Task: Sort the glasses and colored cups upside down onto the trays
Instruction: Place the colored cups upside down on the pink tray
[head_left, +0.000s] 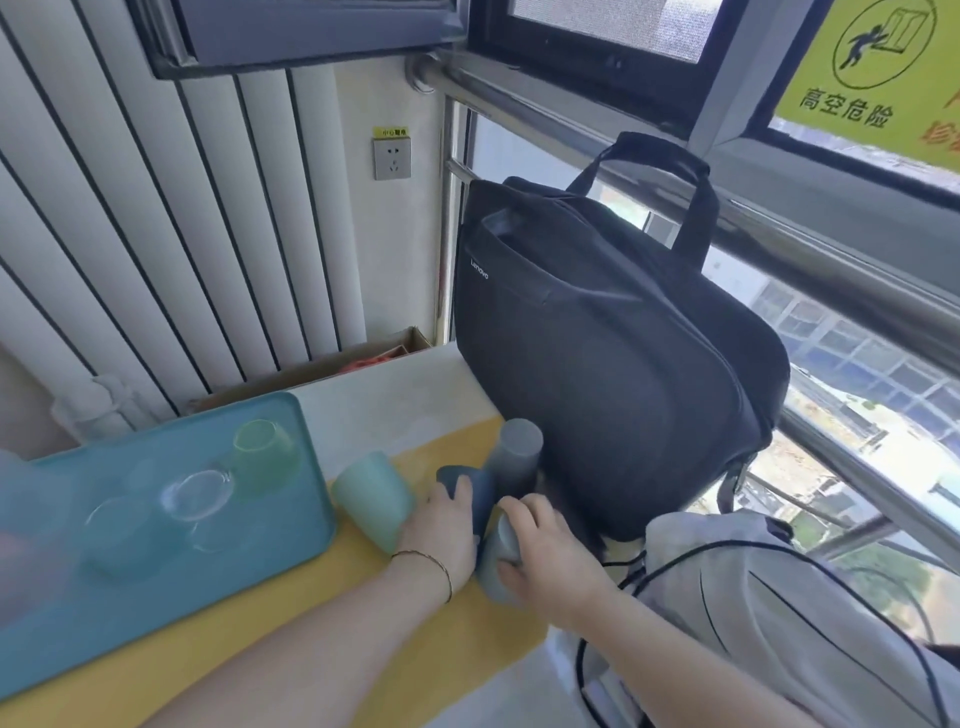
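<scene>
A teal tray lies at the left and carries clear glasses and a green glass. On the yellow tray stand a mint cup, a dark blue cup, a grey cup farther back and a grey-green cup. My left hand grips the dark blue cup. My right hand grips the grey-green cup, which is tilted. Both cups sit close together near the tray's right part.
A black laptop bag stands right behind the cups against a metal railing. A grey bag with black cables lies at the right. A white radiator and a cardboard box are behind the table.
</scene>
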